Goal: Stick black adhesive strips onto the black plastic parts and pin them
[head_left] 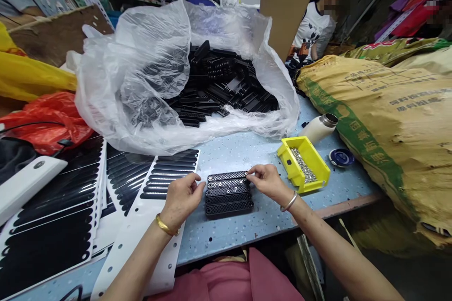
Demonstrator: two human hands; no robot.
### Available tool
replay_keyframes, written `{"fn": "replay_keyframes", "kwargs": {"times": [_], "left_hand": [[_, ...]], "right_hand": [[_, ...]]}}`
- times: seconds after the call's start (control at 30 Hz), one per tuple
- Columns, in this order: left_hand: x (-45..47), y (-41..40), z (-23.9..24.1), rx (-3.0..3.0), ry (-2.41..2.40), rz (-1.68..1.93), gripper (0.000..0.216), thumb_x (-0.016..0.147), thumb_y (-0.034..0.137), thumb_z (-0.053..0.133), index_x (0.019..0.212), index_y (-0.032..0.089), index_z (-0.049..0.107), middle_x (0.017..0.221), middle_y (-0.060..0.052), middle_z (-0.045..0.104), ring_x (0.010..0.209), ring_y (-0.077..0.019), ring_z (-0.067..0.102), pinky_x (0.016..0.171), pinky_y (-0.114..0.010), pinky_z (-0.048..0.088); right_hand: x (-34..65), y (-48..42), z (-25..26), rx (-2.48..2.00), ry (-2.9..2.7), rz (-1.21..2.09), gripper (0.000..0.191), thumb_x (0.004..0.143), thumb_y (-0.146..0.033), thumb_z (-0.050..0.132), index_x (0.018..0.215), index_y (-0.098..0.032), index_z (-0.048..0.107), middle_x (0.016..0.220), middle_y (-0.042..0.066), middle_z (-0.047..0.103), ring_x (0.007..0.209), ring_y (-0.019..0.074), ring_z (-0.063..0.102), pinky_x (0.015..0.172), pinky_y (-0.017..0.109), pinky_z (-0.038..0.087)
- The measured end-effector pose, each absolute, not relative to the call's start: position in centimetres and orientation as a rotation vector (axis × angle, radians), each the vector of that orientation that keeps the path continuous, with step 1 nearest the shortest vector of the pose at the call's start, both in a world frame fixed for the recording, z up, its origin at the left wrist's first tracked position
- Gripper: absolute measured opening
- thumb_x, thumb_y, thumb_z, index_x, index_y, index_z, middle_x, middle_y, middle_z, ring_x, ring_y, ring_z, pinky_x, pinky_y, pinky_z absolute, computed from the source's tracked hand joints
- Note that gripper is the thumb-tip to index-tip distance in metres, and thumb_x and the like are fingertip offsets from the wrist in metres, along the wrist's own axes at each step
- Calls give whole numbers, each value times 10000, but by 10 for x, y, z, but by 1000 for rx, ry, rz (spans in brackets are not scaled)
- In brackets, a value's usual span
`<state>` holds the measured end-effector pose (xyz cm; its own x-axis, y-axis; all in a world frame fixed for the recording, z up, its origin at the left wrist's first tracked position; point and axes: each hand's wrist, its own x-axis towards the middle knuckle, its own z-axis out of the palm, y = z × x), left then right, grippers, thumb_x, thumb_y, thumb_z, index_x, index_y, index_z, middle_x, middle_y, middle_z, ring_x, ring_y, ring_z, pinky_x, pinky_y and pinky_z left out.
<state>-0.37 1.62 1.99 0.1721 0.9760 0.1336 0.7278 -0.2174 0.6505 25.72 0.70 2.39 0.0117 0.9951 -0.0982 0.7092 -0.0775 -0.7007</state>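
A row of black plastic strips with a lattice-patterned face [229,200] lies side by side on the table before me. Several small silver pieces, which look like nuts, lie on the upper strips. My right hand [270,182] is at the right end of the farthest strip, thumb and forefinger pinched together; whatever is between them is too small to make out. Just off the strips' left ends, my left hand [181,197] is loosely curled, with a gap between thumb and forefinger and nothing visible in it. A yellow bin [319,176] of small silver metal pieces [302,164] stands right of my right hand.
Behind the strips, a large clear plastic bag [141,80] lies open, full of black strips [229,80]. Sheets of black stickers [169,174] cover the left side. A cream bottle [318,128], a blue lid [341,157] and big yellow sacks [388,99] are right. People sit farther back.
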Motion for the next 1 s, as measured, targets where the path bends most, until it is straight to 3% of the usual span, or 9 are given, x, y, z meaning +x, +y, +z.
{"fn": "replay_keyframes", "kwargs": {"times": [0.17,0.4,0.57,0.73,1.0], "left_hand": [[6,17,16,1995,1637,667,264,817,394,526,827,163,654,506,16,578,490,-145,538,558,-256,359],[9,14,14,1967,1597,536,319,852,407,468,740,173,654,503,0,572,490,-151,512,546,-262,313],[9,14,13,1972,1584,541,332,865,402,449,721,175,643,513,1,561,500,-143,495,560,-256,309],[9,14,12,1992,1577,555,352,876,388,438,642,182,601,511,1,541,503,-137,469,558,-255,290],[9,14,9,1978,1588,546,294,854,357,469,684,177,628,530,-3,578,505,-138,488,556,-253,298]], "right_hand": [[252,7,19,-2030,-1714,863,304,687,-441,664,548,-170,646,424,3,516,439,124,442,437,251,269],[246,9,13,-2020,-1674,953,336,665,-406,653,459,-203,482,393,-31,437,415,96,375,423,244,237],[246,10,17,-1993,-1677,993,298,690,-344,616,462,-202,485,369,-37,414,385,96,381,402,241,232],[246,6,25,-1891,-1539,1226,306,730,-403,584,518,-197,505,385,-33,462,341,114,461,365,229,296],[244,11,12,-1967,-1561,1069,355,658,-418,699,479,-194,489,357,-24,480,335,100,448,352,217,265]]}}
